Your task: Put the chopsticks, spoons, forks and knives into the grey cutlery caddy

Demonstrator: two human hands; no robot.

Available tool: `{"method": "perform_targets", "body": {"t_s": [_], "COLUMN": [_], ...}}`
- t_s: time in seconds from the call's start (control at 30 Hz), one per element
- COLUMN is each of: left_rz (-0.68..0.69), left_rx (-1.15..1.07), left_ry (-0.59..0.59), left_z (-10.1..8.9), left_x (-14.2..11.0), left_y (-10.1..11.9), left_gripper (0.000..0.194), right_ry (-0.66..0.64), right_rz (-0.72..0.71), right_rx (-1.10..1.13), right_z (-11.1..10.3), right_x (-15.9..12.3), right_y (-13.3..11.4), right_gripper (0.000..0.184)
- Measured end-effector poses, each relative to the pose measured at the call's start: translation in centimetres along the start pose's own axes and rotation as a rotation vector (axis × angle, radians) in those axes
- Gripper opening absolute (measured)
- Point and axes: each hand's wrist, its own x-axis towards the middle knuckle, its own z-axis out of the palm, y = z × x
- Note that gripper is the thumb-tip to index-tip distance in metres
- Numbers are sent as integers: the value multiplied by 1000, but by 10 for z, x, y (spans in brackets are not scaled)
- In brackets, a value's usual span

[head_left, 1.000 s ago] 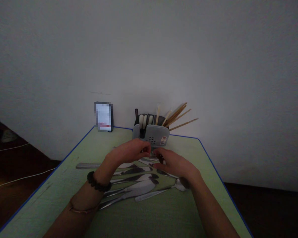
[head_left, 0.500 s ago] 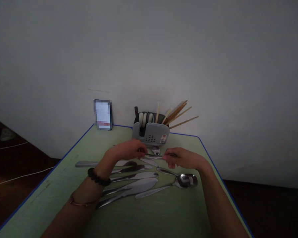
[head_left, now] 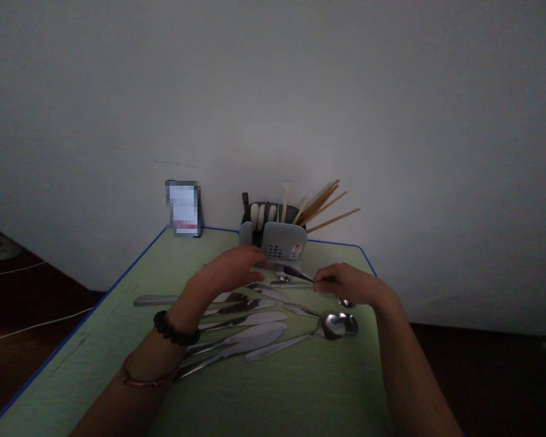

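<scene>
My right hand (head_left: pixel 343 282) pinches a metal spoon, whose handle (head_left: pixel 296 274) points left and up; a spoon bowl (head_left: pixel 346 303) shows below the hand and seems to belong to it. My left hand (head_left: pixel 234 267) hovers in front of the caddy, fingers apart with nothing in them. Below it lie several metal knives, among them a broad-bladed knife (head_left: pixel 259 340) at the front. To their right, two spoons lie with bowls close together, the nearer bowl (head_left: pixel 333 325) facing up. Another small spoon (head_left: pixel 283 276) rests near the caddy, partly covered by the raised handle.
A grey cutlery caddy (head_left: pixel 284 237) stands against the wall, holding white-handled utensils (head_left: pixel 260 215) and chopsticks (head_left: pixel 321 206) leaning right. A phone (head_left: pixel 183 208) is propped at the back left. The green table (head_left: pixel 236 403) has a blue edge.
My left hand has let go of the spoon and opened. My right hand has drawn it to the right, its handle now raised at the left. The view has shifted slightly.
</scene>
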Motion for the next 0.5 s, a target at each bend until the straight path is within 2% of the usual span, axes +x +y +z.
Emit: {"method": "perform_targets", "body": {"t_s": [0.07, 0.13, 0.23, 0.37, 0.5], "left_rz": [28, 33, 55, -38, -70], "left_rx": [51, 105, 175, 238, 223], "left_ry": [21, 40, 15, -38, -75], "left_z": [2, 10, 37, 77, 92], "left_x": [-5, -15, -44, -86, -94], "left_y": [4, 10, 13, 4, 5], "left_gripper": [25, 26, 37, 52, 62], "right_ry": [43, 78, 79, 45, 53], "right_rz": [8, -42, -122, -137, -114], "right_rx": [-23, -35, -27, -3, -56], "right_z": [-4, -6, -6, -4, -2], "right_x": [-4, -7, -9, -10, -10], "right_y": [4, 3, -3, -11, -16], "right_gripper": [24, 25, 25, 25, 26]}}
